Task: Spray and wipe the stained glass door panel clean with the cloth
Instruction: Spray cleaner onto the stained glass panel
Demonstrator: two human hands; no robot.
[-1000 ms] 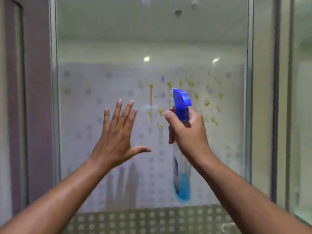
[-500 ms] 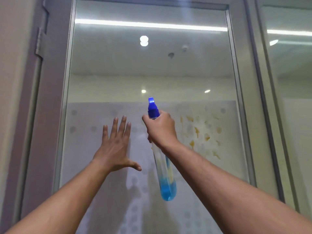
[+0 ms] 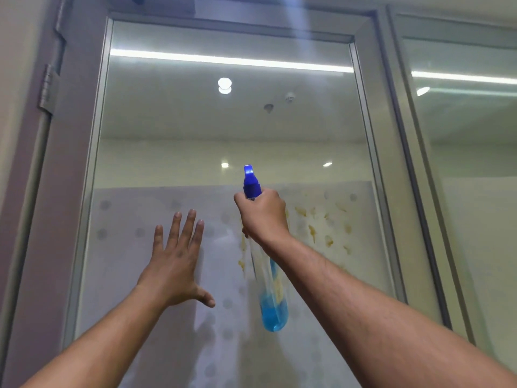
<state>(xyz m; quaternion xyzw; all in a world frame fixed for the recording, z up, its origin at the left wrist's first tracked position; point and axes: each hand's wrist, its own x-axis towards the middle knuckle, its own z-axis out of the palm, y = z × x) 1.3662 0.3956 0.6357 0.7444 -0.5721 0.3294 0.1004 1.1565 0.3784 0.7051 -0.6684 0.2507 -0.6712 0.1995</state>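
Observation:
A glass door panel in a grey metal frame fills the view, with a frosted dotted lower part. Yellow-brown stains are spattered across the frosted part at the right. My right hand grips the neck of a clear spray bottle with a blue nozzle and blue liquid at its bottom. The nozzle points at the glass, left of the stains. My left hand is spread flat, fingers apart, against or just before the glass to the left. No cloth is in view.
A grey door frame with a hinge runs down the left side. A second glass pane stands to the right behind a metal post. Ceiling lights reflect in the upper glass.
The view has tilted upward, so the door's top frame now shows. Both hands sit lower in view; the bottle has turned so its nozzle faces the glass.

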